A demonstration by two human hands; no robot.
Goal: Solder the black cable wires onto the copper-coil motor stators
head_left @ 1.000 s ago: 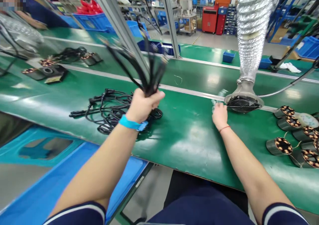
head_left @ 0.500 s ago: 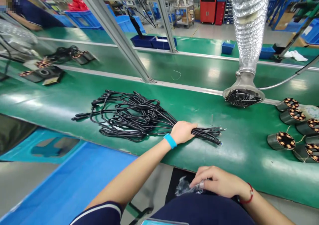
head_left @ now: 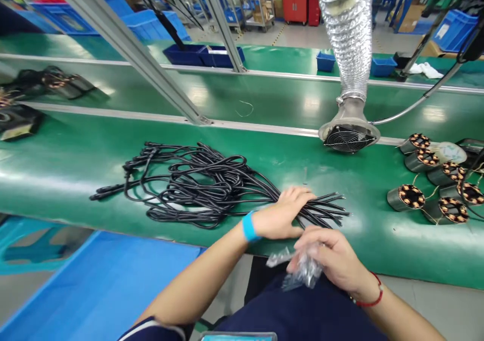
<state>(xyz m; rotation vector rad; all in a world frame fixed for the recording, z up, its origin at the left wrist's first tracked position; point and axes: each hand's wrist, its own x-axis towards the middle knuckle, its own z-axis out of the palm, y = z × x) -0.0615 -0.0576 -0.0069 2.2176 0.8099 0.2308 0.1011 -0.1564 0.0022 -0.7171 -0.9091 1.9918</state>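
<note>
A tangled bundle of black cables lies on the green conveyor belt, its stripped ends fanned out to the right. My left hand, with a blue wristband, rests flat on the cables near those ends, fingers stretched over them. My right hand, with a red string at the wrist, is just in front of the belt's near edge, fingers closed on a crumpled clear plastic bag held above my lap.
Several copper-wound stator coils sit at the right of the belt. A silver flexible duct ends in a fan grille behind them. Diagonal aluminium frame bars rise at the back. Blue bins stand on the far belt; a blue tray lies lower left.
My left hand brought the raised cable bundle down onto the belt and now lies flatter on it. My right hand drew back from the fan and rose from my lap with the plastic bag.
</note>
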